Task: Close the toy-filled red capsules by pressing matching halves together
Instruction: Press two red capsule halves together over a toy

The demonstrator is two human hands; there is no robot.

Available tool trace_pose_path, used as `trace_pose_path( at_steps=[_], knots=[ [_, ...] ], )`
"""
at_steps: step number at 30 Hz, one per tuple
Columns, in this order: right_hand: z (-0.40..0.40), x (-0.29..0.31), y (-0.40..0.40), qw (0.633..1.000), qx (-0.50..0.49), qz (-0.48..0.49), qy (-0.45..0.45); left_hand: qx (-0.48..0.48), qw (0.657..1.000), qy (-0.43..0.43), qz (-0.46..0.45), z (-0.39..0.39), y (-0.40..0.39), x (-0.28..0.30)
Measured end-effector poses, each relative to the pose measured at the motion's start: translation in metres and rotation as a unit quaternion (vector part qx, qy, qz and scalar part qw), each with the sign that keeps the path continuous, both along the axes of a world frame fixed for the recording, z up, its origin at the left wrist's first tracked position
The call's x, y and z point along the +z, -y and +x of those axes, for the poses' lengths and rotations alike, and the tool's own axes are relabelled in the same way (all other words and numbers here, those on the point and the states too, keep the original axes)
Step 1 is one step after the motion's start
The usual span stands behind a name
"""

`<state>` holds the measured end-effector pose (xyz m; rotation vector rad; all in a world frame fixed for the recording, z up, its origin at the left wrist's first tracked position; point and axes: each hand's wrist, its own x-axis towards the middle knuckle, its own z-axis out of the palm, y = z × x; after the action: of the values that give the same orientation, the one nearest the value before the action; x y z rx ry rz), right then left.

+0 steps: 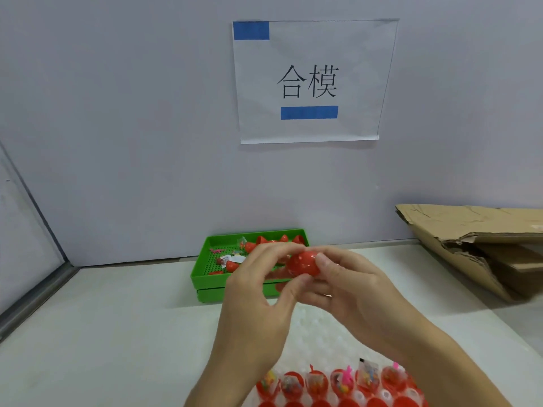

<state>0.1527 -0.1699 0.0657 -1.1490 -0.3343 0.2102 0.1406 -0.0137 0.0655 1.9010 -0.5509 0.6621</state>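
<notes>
Both hands hold one red capsule [302,264] in the air above the table, in front of the green tray. My left hand [258,295] grips it from the left, fingers over the top and thumb underneath. My right hand [349,283] grips it from the right, thumb on its side. The capsule's seam is hidden by fingers. Near the bottom edge, a row of several open red capsule halves [338,383] holds bagged toys, seated in a clear holder tray [311,333].
A green perforated tray [205,277] at the back holds loose red halves and small toys. Torn cardboard [476,248] lies at the right. A paper sign [311,80] hangs on the grey wall. A metal frame [35,295] borders the white table at left.
</notes>
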Motion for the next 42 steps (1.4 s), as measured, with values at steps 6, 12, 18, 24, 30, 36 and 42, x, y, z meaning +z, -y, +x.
trace_pose_path(
  at_steps=[6,12,18,24,30,36,42],
  knots=[
    [-0.009,0.005,-0.010,0.946,-0.207,-0.226,0.103,0.057,0.991,0.048,0.107,0.004,-0.009,0.000],
    [-0.013,0.005,0.001,0.943,-0.174,-0.255,0.121,0.056,0.988,0.066,0.127,0.000,-0.007,0.004],
    [0.013,-0.012,0.015,0.985,-0.146,0.044,-0.079,-0.004,0.999,0.001,0.044,-0.007,-0.006,0.005],
    [0.091,0.007,0.076,0.886,-0.346,0.204,-0.230,0.028,0.999,-0.015,0.021,-0.001,-0.012,0.003],
    [0.138,0.019,0.130,0.830,-0.424,0.247,-0.265,0.046,0.999,-0.004,-0.027,0.009,-0.018,-0.001],
    [0.124,0.016,0.123,0.878,-0.359,0.175,-0.263,0.048,0.998,-0.014,-0.047,0.013,-0.020,-0.001],
    [0.058,0.001,0.088,0.953,-0.210,-0.153,-0.156,0.037,0.997,-0.061,0.041,0.014,-0.032,0.000]
  ],
)
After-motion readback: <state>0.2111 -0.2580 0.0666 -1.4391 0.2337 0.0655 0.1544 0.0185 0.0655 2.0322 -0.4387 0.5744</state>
